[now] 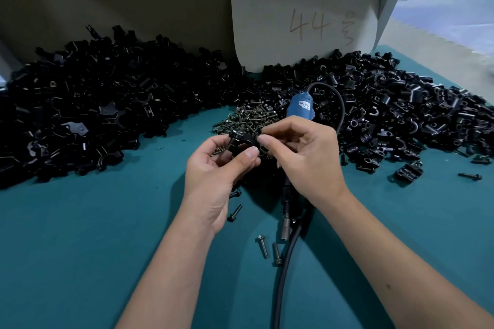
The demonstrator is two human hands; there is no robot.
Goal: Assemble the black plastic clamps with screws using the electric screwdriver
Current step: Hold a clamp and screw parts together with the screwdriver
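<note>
Both hands meet mid-tabletop [107,235]: left hand [213,179] grips a black clamp [242,143]; right hand [302,157] pinches at it, its contents hidden; blue electric screwdriver [300,108] lies beneath, beside the screw pile [248,117].

From my remote feed: a teal-covered desk [93,235] carries two broad heaps of black plastic clamps, left [93,104] and right [395,115], with a smaller pile of screws [248,117] between them. A blue electric screwdriver [300,108] lies there, its black cable [284,275] trailing beside loose screws [262,246].
</note>
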